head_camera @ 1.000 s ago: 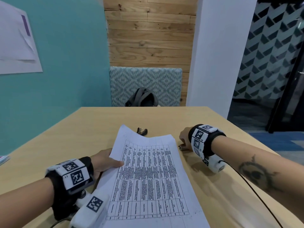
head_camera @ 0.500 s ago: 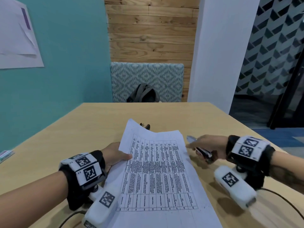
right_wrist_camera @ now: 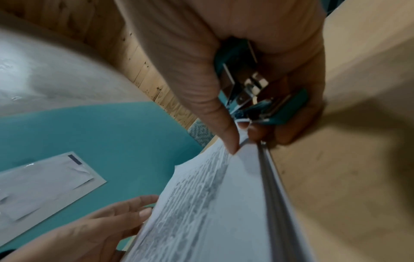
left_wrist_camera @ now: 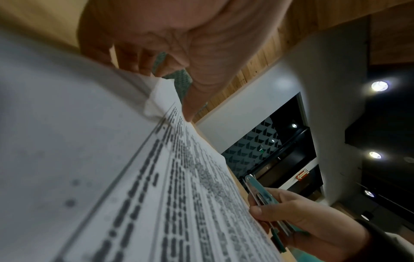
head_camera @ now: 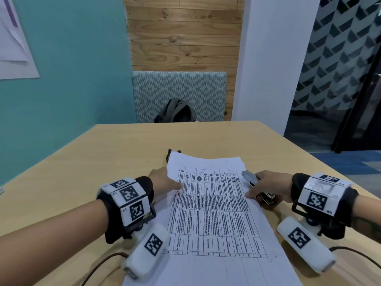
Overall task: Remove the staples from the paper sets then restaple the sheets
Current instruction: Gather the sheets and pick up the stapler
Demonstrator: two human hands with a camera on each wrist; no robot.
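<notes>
A wooden table point(head_camera: 107, 153) stands before a teal wall. The left hand point(head_camera: 165, 181) pinches the left edge of the paper set point(head_camera: 214, 213) lying in the middle; the right hand point(head_camera: 270, 186) grasps a teal stapler point(head_camera: 250, 178), thumb pressing the right edge. A staple remover point(head_camera: 172, 152) lies just beyond the far corner.

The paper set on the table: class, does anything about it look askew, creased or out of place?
Yes. The paper set lies skewed on the table, and its far left corner is curled and creased beside the left hand. The right hand grips a stapler at its right edge.
</notes>
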